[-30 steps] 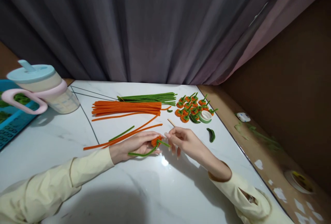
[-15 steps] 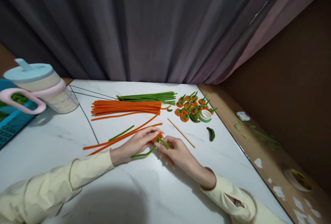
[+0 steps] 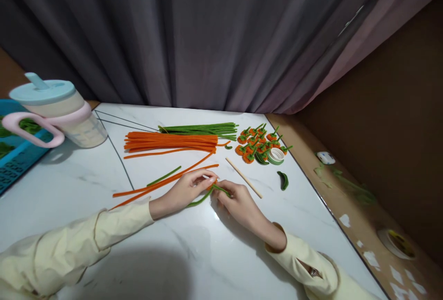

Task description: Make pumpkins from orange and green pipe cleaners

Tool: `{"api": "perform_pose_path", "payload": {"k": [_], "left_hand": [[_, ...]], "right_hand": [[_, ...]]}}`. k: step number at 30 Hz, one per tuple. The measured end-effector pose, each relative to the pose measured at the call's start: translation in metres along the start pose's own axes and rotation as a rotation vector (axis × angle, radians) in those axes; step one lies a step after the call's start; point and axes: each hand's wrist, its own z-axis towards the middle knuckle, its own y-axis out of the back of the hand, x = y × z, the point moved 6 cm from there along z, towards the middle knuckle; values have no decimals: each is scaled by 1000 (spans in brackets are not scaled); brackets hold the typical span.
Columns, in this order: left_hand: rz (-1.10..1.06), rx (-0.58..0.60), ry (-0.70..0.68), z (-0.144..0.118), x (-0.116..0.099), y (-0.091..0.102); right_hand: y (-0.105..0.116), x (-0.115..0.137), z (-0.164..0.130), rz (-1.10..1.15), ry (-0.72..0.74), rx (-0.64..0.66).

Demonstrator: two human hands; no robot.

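Observation:
My left hand (image 3: 188,190) pinches a small orange pipe-cleaner pumpkin (image 3: 213,182), mostly covered by the fingers. A green pipe cleaner (image 3: 200,201) is bent at it; one end hangs below my left hand and the other runs into the fingers of my right hand (image 3: 238,201). That hand is closed on the green piece, its fingertips close against the pumpkin. Just left of the hands lie loose orange pipe cleaners (image 3: 162,184) and a short green pipe cleaner (image 3: 164,176). A thin wooden stick (image 3: 244,178) rests beyond my right hand.
Behind lie a bundle of orange pipe cleaners (image 3: 169,141) and a green bundle (image 3: 204,128). Finished pumpkins (image 3: 249,157) cluster at the right beside a tape roll (image 3: 276,155) and a curled green piece (image 3: 283,180). A lidded cup (image 3: 81,124) and blue basket (image 3: 31,166) stand left.
My fingers have closed further over the pumpkin, which shows less now. The green pipe cleaner's hanging end has shifted right. The view has moved slightly.

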Motion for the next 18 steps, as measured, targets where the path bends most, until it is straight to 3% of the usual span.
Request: {"api": "perform_pose_path", "payload": {"k": [6,15,18], "left_hand": [[-251,-62,134,3,15,5],[-601,-9,224,1,20,-1],[-598,-4,239,3,20,0]], "right_hand": [[-8,-6,2,392,-149,112],[-14,-13,3,910,-118,143],[-16,-12,2,1028,-147,231]]}}
